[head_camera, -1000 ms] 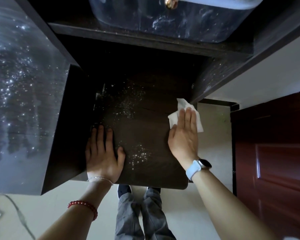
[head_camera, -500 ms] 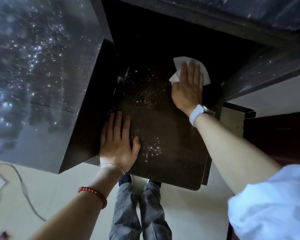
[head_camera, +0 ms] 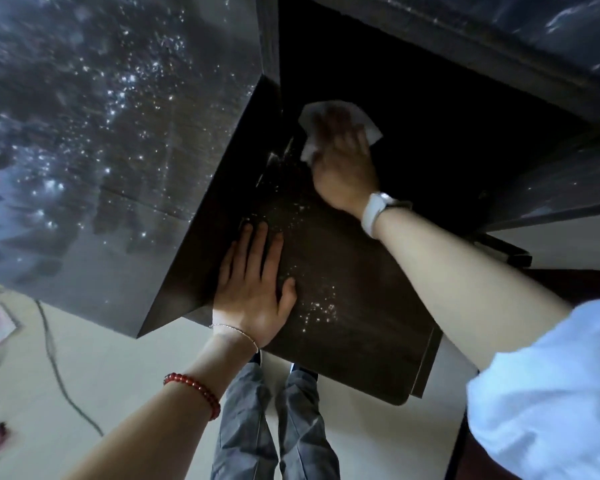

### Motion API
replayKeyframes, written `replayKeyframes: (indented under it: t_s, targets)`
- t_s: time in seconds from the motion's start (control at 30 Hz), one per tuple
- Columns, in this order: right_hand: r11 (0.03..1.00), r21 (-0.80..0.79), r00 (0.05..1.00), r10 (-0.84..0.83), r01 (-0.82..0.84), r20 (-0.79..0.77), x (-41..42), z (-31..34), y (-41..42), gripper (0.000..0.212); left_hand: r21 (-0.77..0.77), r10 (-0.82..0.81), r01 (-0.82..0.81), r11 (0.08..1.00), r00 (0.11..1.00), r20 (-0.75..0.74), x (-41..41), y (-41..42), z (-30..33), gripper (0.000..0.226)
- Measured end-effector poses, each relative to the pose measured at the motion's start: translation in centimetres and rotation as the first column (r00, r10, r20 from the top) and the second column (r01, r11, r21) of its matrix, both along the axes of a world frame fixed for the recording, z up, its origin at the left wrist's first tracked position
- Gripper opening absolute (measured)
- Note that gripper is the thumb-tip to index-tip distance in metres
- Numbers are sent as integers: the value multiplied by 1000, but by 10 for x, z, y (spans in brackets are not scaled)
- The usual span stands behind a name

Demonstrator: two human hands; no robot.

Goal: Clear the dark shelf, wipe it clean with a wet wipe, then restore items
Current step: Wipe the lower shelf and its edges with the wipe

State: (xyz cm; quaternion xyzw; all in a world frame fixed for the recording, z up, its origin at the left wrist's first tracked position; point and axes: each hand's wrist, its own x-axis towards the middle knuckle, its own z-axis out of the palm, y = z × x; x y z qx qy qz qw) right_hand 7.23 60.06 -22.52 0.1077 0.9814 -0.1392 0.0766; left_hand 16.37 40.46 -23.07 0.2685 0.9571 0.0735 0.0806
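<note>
Your right hand (head_camera: 343, 168) presses the wipe (head_camera: 329, 112) flat against the far left of the shelf (head_camera: 354, 327), fingers apparently extended, though blur obscures them. Your left hand (head_camera: 253, 292) lies flat on the shelf's near left edge, fingers straight, holding nothing. White specks (head_camera: 321, 311) lie beside its thumb.

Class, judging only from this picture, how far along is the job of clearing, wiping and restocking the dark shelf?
Done: the dark wooden shelf board carries no items, so clearing looks finished. In hand: the right hand presses a white wet wipe flat near the back left, while the left hand rests flat at the front edge. Left: pale specks remain on the front half, and nothing has been put back.
</note>
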Motion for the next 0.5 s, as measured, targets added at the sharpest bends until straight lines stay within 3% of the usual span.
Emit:
replayKeyframes:
  t_s: [0.13, 0.2, 0.27, 0.33, 0.43, 0.5]
  targets:
    - [911, -62, 913, 405, -407, -46, 49, 9, -19, 56, 0, -2, 2, 1000, 1000, 8, 0, 0, 1, 61]
    - [939, -92, 942, 324, -331, -87, 39, 13, 9, 53, 8, 7, -7, 1000, 1000, -1, -1, 1, 1, 61]
    - [990, -115, 996, 82, -86, -40, 11, 11, 29, 51, 16, 3, -3, 1000, 1000, -9, -1, 1, 1, 61]
    - [993, -111, 999, -35, 32, -22, -11, 6, 15, 57, 28, 7, -7, 1000, 1000, -17, -1, 0, 0, 61]
    - [977, -212, 993, 16, -41, -116, 0, 1, -21, 60, 36, 5, -5, 999, 1000, -10, 0, 0, 0, 61]
    - [957, -233, 980, 142, -171, -137, 24, 6, -27, 55, 30, 5, -5, 1000, 1000, -7, 0, 0, 1, 61]
